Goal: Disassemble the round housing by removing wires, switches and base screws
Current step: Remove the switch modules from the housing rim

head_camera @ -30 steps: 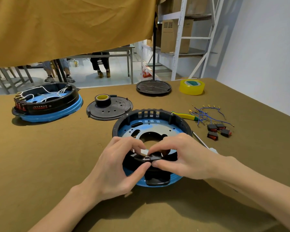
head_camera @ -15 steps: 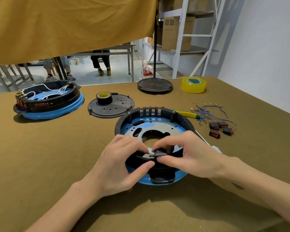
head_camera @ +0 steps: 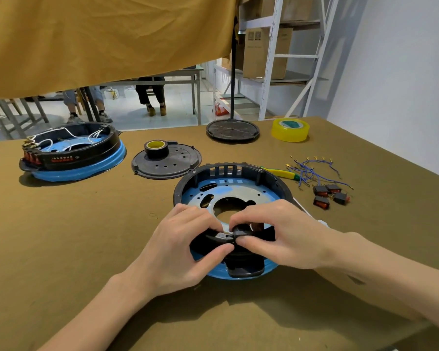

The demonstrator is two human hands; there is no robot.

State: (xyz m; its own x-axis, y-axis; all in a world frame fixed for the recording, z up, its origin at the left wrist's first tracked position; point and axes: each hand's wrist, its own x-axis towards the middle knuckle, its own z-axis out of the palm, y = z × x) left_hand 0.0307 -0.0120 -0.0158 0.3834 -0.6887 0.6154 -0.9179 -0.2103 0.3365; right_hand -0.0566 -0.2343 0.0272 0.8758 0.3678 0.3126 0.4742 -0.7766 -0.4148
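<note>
The round housing [head_camera: 238, 183], a black ring on a blue and metal base, lies on the olive table in front of me. My left hand [head_camera: 180, 249] grips the housing's near rim, thumb on the outer wall and fingers inside. My right hand [head_camera: 276, 234] pinches a small black part [head_camera: 238, 234] at the same rim between thumb and fingers. A small metal piece shows between the two hands. Loose blue wires [head_camera: 312, 168] and several red rocker switches [head_camera: 328, 195] lie to the right of the housing.
A second housing [head_camera: 71, 153] with white wires and switches stands at the far left. A black lid [head_camera: 166, 162] carries a tape roll [head_camera: 156, 148]. Behind are a round stand base [head_camera: 232, 130], yellow tape [head_camera: 289, 129], a yellow-green tool [head_camera: 280, 172] and a screwdriver shaft [head_camera: 303, 207].
Both hands stayed at the near rim. The fingers shifted slightly and the small black part has turned a little between them.
</note>
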